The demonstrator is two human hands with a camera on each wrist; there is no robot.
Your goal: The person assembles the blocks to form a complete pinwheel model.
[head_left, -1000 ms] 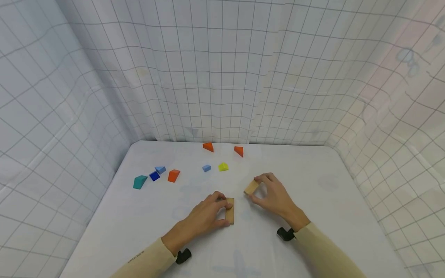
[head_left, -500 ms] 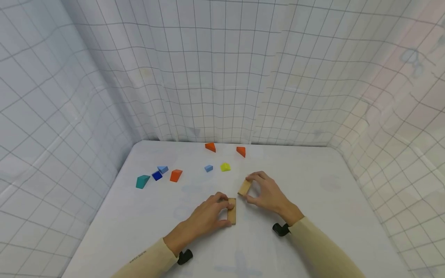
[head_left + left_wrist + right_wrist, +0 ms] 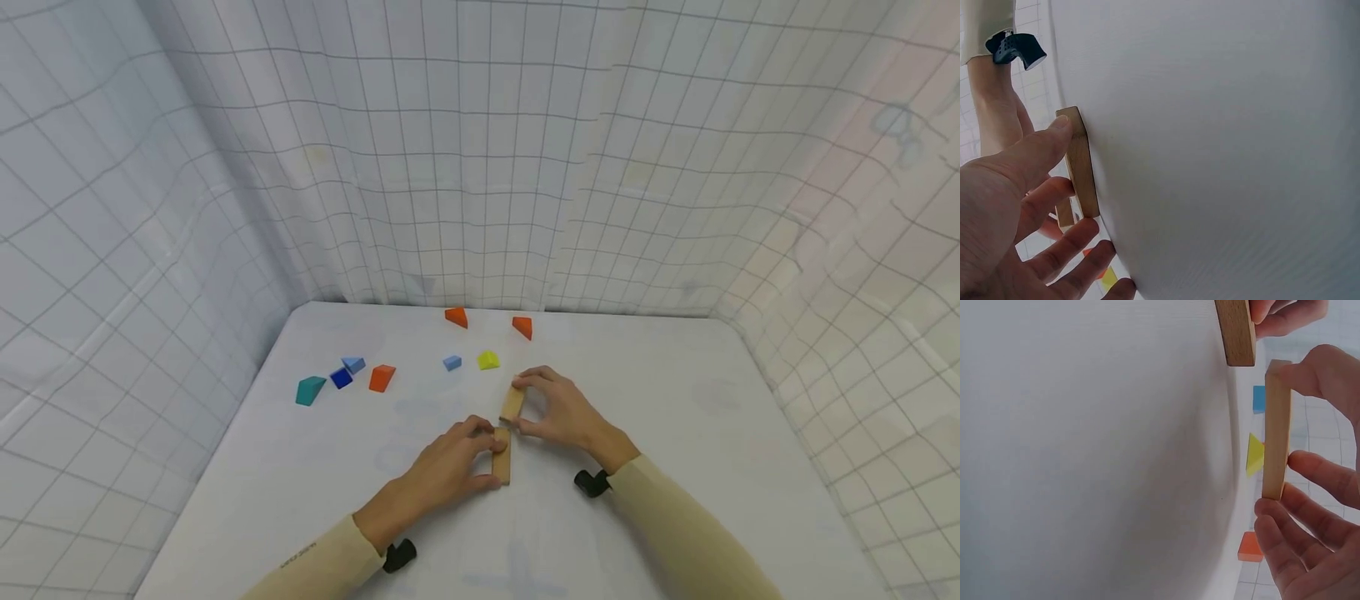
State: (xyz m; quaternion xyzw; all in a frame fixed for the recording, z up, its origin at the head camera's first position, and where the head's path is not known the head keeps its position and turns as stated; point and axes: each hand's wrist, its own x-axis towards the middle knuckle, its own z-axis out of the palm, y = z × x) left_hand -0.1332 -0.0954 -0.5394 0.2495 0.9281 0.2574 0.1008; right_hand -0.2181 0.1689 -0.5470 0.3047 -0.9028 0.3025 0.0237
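Observation:
In the head view my left hand point(image 3: 438, 467) holds a wooden block point(image 3: 502, 469) lengthwise on the white table, thumb at its near end and fingers by its far end. The left wrist view shows the thumb pressing that block's point(image 3: 1083, 172) end, with the index finger against its side. My right hand point(image 3: 566, 414) pinches a second wooden block point(image 3: 512, 403) by its two ends. Slightly tilted, this one sits just beyond the first block's far end. In the right wrist view the pinched block point(image 3: 1277, 431) appears raised off the table, beside the other block's end point(image 3: 1239, 337).
Behind the hands lie a yellow block point(image 3: 488, 360), a small light blue block point(image 3: 452, 363) and two orange wedges point(image 3: 456, 317) at the back edge. Farther left are an orange block point(image 3: 382, 377), blue blocks point(image 3: 342, 378) and a teal block point(image 3: 309, 390). Gridded curtains point(image 3: 480, 167) surround the table.
My right hand has moved left with its wooden block, turning it closer in line with the other block. The left hand keeps its hold in place.

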